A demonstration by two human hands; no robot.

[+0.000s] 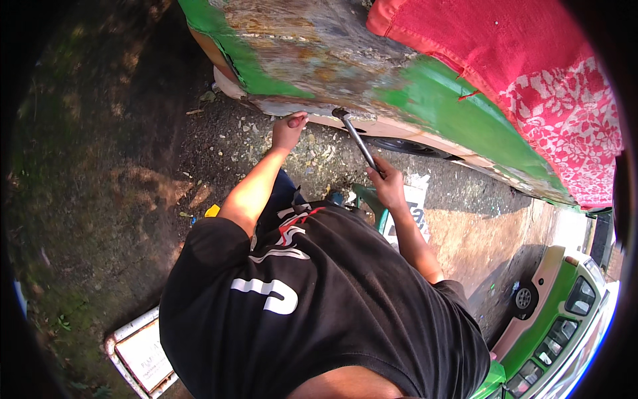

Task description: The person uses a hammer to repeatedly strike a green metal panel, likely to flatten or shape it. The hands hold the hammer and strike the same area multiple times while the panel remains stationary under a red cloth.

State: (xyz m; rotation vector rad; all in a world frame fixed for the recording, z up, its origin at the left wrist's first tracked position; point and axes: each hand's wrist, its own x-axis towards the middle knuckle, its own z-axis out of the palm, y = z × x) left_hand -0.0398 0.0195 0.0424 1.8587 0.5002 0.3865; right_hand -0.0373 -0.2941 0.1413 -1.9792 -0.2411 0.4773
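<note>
In front of me is the side of a vehicle (312,53), with green paint worn or scraped down to brown and grey bare metal. My right hand (390,183) is closed around the dark grip of a hammer (359,141) with a shiny metal shaft. The hammer's head rests at or very near the panel's lower edge. To its left, my left hand (288,133) is closed in a fist beside that same edge. Whatever its fingers may hold is hidden.
A red cloth (492,40) with white flowers drapes over the vehicle at the right. Below the panel lies a dark tyre (411,147). Chips litter the ground (232,143). Near my legs are a green plastic object (372,203) and a printed sheet (416,193). A green-and-white van (555,319) stands lower right.
</note>
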